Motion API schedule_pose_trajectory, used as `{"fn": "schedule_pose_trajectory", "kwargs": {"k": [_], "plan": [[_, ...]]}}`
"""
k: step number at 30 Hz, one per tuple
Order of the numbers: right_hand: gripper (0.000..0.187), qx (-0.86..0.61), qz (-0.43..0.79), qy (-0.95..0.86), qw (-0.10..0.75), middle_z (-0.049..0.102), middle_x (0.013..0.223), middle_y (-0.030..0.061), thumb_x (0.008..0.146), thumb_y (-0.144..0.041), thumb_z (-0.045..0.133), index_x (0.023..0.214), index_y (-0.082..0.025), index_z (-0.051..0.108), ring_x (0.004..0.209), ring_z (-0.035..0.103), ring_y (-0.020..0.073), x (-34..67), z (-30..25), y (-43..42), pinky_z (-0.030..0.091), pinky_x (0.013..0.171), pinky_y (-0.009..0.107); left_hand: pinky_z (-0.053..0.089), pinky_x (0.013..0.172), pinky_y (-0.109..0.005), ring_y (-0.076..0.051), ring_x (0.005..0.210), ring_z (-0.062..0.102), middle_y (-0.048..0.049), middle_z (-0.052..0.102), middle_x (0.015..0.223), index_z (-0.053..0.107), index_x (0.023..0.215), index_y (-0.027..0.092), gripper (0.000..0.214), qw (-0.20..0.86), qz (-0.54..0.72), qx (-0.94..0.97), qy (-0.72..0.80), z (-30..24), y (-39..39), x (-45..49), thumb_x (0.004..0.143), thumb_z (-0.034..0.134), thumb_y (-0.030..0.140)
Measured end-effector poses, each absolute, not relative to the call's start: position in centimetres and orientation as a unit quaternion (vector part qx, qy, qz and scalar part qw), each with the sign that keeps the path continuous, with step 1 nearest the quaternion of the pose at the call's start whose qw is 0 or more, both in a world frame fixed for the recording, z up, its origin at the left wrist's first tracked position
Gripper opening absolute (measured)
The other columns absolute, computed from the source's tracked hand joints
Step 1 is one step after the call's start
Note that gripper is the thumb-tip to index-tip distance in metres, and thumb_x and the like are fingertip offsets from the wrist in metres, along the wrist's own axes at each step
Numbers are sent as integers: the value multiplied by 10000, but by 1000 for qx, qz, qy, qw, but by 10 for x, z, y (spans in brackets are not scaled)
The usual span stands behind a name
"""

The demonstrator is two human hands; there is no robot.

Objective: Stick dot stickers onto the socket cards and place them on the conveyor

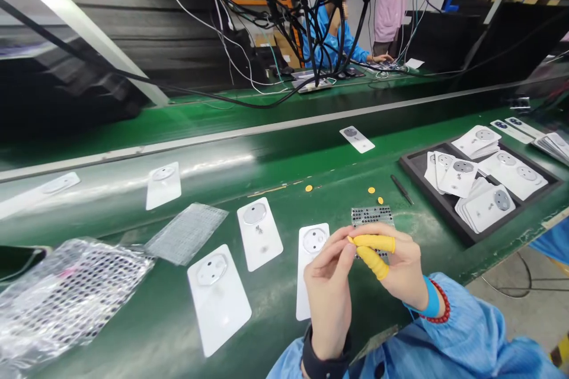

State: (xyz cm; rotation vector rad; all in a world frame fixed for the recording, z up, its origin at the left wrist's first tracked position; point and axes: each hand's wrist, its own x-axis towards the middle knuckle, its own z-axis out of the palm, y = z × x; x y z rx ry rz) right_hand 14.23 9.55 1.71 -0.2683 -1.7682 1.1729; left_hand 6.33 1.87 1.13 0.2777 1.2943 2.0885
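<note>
My left hand and my right hand meet fingertip to fingertip above the bench. Yellow finger cots cover the thumb and a finger of my right hand. Between the tips of both hands is a small yellow piece, which looks like a rolled finger cot; the fingers partly hide it. Beneath my hands lies a clear sheet with rows of black dots. A white panel with a round grey socket rests beside my left hand, partly covered by it. Loose yellow rolled cots lie farther back.
More white socket panels lie leftward on the green bench. A black tray at right holds several stacked panels, with a dark screwdriver beside it. Bubble-like plastic packaging sits at left. Cables hang ahead; a co-worker sits beyond.
</note>
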Motion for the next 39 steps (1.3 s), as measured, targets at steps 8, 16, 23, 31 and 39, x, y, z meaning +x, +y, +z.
{"fn": "schedule_pose_trajectory", "kwargs": {"k": [8,16,23,31,39], "plan": [[207,-154,606,-625,469,718,929,12,804,-138,716,931,-296,759,862,688,144,139,16,86,584,765,242,541,832,-209,-176,998,660,-53,715,1071,781,737,240,88,290,812,161,481,9,14,69,729,796,326],[132,-132,677,-579,435,719,927,34,808,-199,730,916,-270,757,870,681,167,138,19,84,577,786,271,516,970,-311,-228,1159,605,-35,477,1448,770,947,294,140,235,807,231,490,-1,10,80,861,666,256],[198,-132,687,-602,385,709,996,19,832,-224,709,1010,-304,738,926,663,146,145,21,92,555,828,249,493,989,-314,-240,1194,572,-62,593,1311,772,843,252,68,258,780,269,503,0,9,71,814,719,282],[169,-169,602,-607,491,702,877,4,774,-137,741,865,-277,767,806,661,119,141,21,93,558,694,193,529,872,-247,-194,1080,614,-54,577,1263,759,784,242,47,213,808,206,509,2,12,70,777,757,288],[305,-103,569,-676,456,734,1049,33,815,-106,690,1040,-305,739,987,693,186,143,23,82,574,866,288,504,982,-425,-313,1144,610,-86,492,1424,778,743,224,188,282,832,167,447,10,9,74,795,727,398]]}}
